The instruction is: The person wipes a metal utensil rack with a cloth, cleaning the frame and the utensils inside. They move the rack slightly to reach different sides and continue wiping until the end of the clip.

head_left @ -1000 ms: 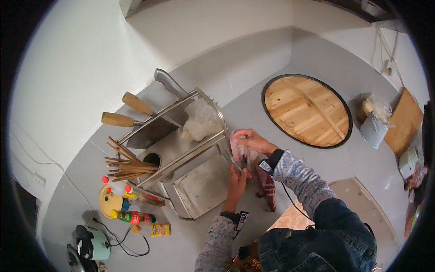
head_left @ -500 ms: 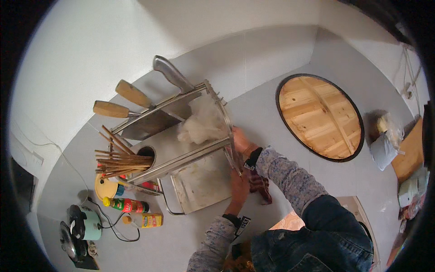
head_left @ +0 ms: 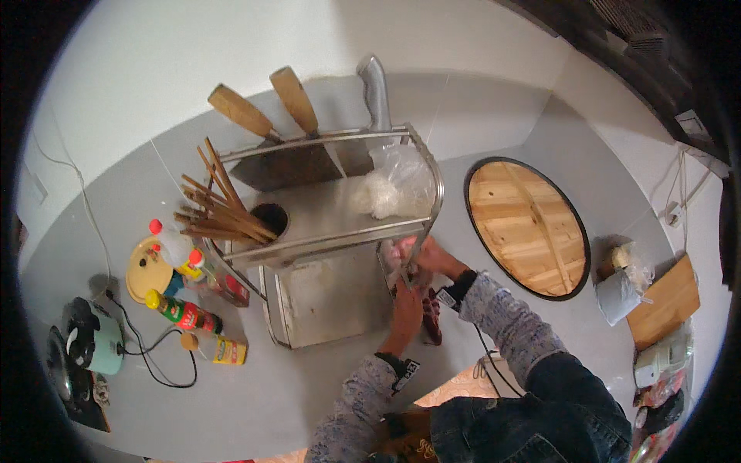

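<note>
A two-tier metal rack (head_left: 340, 245) stands on the grey counter before me. My right hand (head_left: 434, 261) is at its right end, fingers curled in beside the side frame; a pinkish, blurred bit shows at the fingertips, and I cannot make out what they hold. Just below, my left hand (head_left: 406, 315) closes on the lower part of the same end of the rack, its fingertips partly hidden. A dark red patterned cloth (head_left: 434, 324) lies close to my left hand. The rack carries a clear plastic bag (head_left: 403, 184) with whitish contents, wooden chopsticks (head_left: 220, 212) and knives with wooden handles (head_left: 245, 112).
A metal tray (head_left: 332, 297) sits in the rack's lower tier. Bottles, including a dark sauce bottle (head_left: 185, 312), stand left beside a green pot (head_left: 99, 339) and black cord. To the right are a round wooden board (head_left: 529, 228), a bagged container (head_left: 617, 297) and another board (head_left: 665, 301).
My view has shifted and turned, so the rack appears more level and the counter items sit differently. Both hands stay at the rack's right end, the right one slightly farther right.
</note>
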### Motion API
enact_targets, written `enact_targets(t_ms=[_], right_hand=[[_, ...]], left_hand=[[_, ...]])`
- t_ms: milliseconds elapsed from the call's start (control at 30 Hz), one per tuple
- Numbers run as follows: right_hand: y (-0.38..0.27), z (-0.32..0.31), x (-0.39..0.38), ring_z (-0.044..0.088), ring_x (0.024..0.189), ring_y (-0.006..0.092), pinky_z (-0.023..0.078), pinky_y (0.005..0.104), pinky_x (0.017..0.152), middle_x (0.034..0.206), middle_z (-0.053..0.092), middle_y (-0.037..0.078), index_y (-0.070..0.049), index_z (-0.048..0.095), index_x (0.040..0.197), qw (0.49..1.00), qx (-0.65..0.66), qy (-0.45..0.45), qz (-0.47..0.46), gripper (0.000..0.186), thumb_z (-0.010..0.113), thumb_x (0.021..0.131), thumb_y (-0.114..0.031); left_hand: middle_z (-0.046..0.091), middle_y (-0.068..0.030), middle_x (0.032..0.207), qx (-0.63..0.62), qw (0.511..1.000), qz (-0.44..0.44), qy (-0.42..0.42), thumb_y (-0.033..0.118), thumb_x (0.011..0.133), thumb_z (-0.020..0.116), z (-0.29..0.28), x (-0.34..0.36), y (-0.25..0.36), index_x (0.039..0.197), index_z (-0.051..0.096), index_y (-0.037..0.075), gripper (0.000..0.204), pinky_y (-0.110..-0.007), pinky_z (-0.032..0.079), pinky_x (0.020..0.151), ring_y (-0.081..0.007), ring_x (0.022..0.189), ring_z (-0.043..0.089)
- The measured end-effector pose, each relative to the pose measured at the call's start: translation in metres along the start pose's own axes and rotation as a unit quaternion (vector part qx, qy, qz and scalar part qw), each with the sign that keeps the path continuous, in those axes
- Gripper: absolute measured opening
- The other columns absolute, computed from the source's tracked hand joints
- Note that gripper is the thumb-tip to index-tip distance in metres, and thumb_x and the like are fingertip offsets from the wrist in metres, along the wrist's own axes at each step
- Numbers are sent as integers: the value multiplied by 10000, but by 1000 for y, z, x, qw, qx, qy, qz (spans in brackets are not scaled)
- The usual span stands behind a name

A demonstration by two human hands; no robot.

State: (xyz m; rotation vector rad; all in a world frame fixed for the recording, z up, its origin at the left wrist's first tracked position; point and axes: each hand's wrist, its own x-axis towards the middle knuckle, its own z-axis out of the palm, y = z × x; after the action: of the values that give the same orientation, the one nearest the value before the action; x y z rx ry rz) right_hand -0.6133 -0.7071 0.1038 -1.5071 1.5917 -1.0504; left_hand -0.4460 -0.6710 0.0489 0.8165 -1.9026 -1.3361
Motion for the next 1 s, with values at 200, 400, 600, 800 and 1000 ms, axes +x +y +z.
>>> enact_targets(t_ms=[200,400,600,800,1000], right_hand=[[3,5,39,638,755,185,521,347,693,842,687,104,-6,645,962,975,-89,181,-93,221,616,884,-211],[34,18,36,647,759,177,520,351,680,848,694,77,0,667,943,932,-236,254,-108,223,604,888,-207],[64,2,-3,631,780,155,515,324,687,865,684,50,4,657,1014,963,114,211,121,270,609,904,-238],[35,1,31,616,895,155,509,333,801,1006,650,54,-16,619,1123,992,23,96,-78,279,604,927,-213],[34,21,47,598,986,258,478,374,872,1104,638,134,-22,582,1174,960,-207,160,-95,326,604,912,-214]], left_hand=[[551,-376,1115,42,998,29,24,195,983,414,6,1,-13,1423,185,-1,533,-545,454,849,-545,997,542],[431,-371,1290,-50,995,-83,-6,196,986,412,-8,3,19,1415,185,-62,551,-550,432,898,-551,1075,499],[523,-369,1171,-59,995,-77,1,192,985,425,-9,2,18,1415,213,-32,529,-556,435,874,-530,1030,540],[582,-334,1073,5,1000,8,0,157,978,435,-1,2,0,1443,196,21,541,-491,492,799,-497,955,582],[578,-345,1057,-44,995,-87,1,212,977,454,-9,-1,18,1457,178,36,581,-509,482,772,-510,920,584]])
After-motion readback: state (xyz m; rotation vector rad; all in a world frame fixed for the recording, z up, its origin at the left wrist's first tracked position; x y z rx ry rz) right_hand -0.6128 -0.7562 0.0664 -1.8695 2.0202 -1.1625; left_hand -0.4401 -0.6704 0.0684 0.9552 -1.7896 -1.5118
